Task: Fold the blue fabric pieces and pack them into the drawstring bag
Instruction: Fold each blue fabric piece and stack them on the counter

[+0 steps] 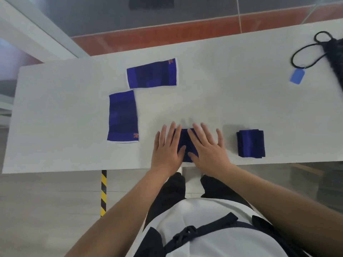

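My left grip point(167, 148) and right grip point(208, 147) both lie flat with fingers straight and spread. They press a folded blue piece point(182, 143) at the near edge of the table point(222, 101), and neither curls round it. A folded blue stack point(251, 143) sits to the right. An unfolded blue piece point(123, 116) lies to the left, with a second unfolded piece point(152, 73) farther back. The drawstring bag point(336, 58) lies at the far right edge, and a blue tag point(297, 76) sits by its cord.

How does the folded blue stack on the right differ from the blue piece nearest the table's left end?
The folded stack is layered and compact; the left piece lies spread flat and longer. The left piece shows white edges and an orange logo; the folded stack shows neither. Both are blue fabric on the white table.
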Demonstrator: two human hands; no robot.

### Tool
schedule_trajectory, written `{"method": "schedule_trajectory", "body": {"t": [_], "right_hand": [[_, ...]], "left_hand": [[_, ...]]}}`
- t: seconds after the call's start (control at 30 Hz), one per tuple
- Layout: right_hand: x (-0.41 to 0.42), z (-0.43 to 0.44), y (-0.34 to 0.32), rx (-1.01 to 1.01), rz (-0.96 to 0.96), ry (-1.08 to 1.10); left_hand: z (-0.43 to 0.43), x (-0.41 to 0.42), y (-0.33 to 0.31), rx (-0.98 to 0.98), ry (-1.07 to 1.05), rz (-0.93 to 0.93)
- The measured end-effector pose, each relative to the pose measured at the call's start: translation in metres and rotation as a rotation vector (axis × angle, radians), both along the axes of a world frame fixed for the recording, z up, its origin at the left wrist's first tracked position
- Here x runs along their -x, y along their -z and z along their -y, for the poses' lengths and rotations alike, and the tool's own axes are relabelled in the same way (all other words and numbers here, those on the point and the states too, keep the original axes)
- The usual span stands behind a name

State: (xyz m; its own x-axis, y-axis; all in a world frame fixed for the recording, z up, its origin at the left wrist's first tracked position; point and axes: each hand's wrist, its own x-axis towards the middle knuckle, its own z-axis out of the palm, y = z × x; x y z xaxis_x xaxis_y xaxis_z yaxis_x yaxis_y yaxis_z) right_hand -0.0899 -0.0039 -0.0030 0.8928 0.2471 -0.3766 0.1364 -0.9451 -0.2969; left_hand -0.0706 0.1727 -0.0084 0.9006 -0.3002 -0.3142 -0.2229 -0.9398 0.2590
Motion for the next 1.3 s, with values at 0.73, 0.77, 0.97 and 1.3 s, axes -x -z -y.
{"method": "schedule_trajectory", "body": {"t": [0.73, 0.77, 0.97, 1.3], "right_hand": [[-0.038, -0.002, -0.019, -0.058, -0.084, -0.070], [-0.041, -0.004, -0.024, -0.087, -0.091, -0.050], [-0.044, -0.022, -0.042, -0.106, -0.130, -0.045], [-0.014, -0.065, -0.044, -0.041, -0.205, 0.293]], "left_hand": [[-0.051, -0.042, -0.025, 0.161, -0.397, -0.076], [-0.066, -0.048, -0.025, 0.170, -0.452, -0.054], [-0.148, -0.091, -0.019, 0.104, -0.483, -0.118], [-0.180, -0.169, -0.013, -0.082, 0.040, -0.229]]}}
